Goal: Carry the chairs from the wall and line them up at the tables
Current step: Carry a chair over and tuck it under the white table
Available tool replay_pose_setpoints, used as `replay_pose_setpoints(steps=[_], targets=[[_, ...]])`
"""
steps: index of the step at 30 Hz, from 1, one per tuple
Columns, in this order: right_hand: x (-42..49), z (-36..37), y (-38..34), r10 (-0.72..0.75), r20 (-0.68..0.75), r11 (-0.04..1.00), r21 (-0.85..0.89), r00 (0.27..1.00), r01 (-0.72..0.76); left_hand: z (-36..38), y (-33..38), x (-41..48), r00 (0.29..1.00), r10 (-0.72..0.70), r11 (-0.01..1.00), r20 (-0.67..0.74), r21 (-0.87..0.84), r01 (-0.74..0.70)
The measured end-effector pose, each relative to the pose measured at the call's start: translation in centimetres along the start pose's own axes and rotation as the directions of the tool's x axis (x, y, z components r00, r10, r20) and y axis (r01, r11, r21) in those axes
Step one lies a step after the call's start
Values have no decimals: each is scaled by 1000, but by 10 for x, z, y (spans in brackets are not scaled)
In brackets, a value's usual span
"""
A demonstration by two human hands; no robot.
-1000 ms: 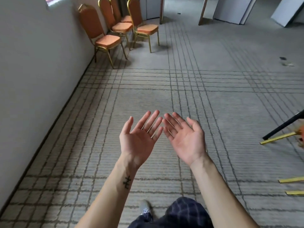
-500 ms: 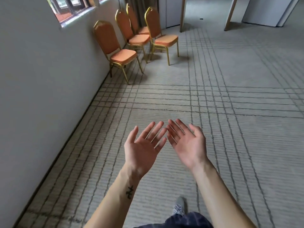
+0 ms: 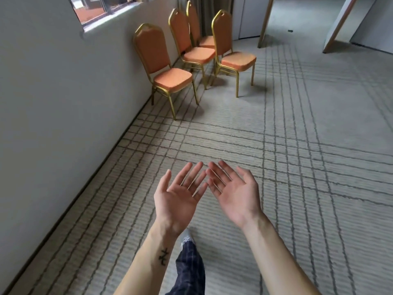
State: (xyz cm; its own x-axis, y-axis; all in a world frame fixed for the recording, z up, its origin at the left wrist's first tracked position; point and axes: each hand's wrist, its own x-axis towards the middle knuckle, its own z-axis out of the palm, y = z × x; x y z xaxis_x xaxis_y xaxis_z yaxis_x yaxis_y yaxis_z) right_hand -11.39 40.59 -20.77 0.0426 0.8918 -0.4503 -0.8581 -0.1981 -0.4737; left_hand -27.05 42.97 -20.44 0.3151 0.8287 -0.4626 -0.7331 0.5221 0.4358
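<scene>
Several orange padded chairs with gold metal frames stand by the left wall ahead. The nearest chair (image 3: 168, 75) has its back to the wall. Two more sit behind it (image 3: 195, 52), and another chair (image 3: 234, 56) stands a little out on the carpet. My left hand (image 3: 178, 201) and my right hand (image 3: 234, 194) are held out in front of me, palms up, fingers spread, holding nothing. Both hands are well short of the chairs. No table is in view.
A plain wall (image 3: 53, 103) runs along the left with a window (image 3: 102, 7) above. Grey lined carpet (image 3: 297, 145) covers the floor. Leaning panels (image 3: 340, 24) and a wooden post (image 3: 264, 20) stand at the back. My leg and shoe (image 3: 187, 241) show below.
I have walked forward toward the chairs, which now look larger and nearer. The black and yellow pieces at the right have left the view. Both hands stay open, palms up.
</scene>
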Motion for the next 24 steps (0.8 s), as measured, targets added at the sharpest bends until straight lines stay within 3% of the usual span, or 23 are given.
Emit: replay_pose_setpoints(steps=[10,18,24], targets=[[217,126,-79,-91,-1,996,-4,996,91,86,146,215,996,-30,999,80,18,29],[406,177,-112,5,-17,999,-53,1000,-6,108,224,372,999,34,999,-11,17,-34],[559,229,-160,96,64,995,-24,993,-95,150,289,501,993,102,995,-61,25,-100]])
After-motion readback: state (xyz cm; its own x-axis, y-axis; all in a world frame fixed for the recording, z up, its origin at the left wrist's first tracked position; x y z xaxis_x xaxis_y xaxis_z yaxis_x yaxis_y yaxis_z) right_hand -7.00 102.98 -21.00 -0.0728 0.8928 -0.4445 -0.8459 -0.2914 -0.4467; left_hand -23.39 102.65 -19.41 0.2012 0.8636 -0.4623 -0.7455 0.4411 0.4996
